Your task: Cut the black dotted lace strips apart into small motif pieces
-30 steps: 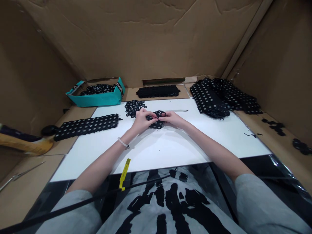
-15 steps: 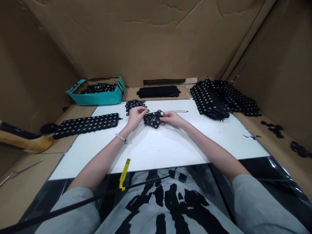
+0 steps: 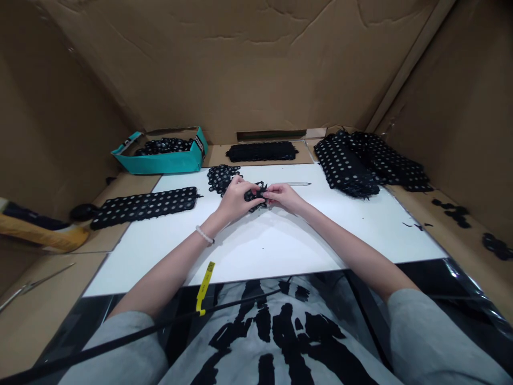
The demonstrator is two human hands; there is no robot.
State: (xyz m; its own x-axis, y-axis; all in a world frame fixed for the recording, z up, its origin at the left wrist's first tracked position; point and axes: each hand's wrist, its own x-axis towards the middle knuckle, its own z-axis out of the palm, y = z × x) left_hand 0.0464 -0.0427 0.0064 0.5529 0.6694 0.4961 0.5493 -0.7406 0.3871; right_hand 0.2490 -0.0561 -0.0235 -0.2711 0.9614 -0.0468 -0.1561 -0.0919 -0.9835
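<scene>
You sit at a white board (image 3: 320,235) with both hands close together near the middle of its far half. A small black lace piece (image 3: 256,195) sits between them, held up just over the board. Your left hand (image 3: 240,201) is curled and grips one side of it. Your right hand (image 3: 284,196) pinches the other side with its fingertips. Neither hand has let go, but your fingers hide part of the lace, so you cannot tell just how it is folded. The step in hand is working this one piece with both hands, and its thin strands call for a close, careful hold. Just beyond your left hand, a heap of lace with round holes (image 3: 221,178) lies at the far edge of the board. A long dotted lace strip (image 3: 144,208) lies along the left edge, and big dotted stacks (image 3: 344,166) lie over the far right corner. A thin metal rod (image 3: 298,184) lies near the far edge, past your right hand. A teal box (image 3: 160,166) sits beyond the far left corner, with black lace (image 3: 164,145) in it.
</scene>
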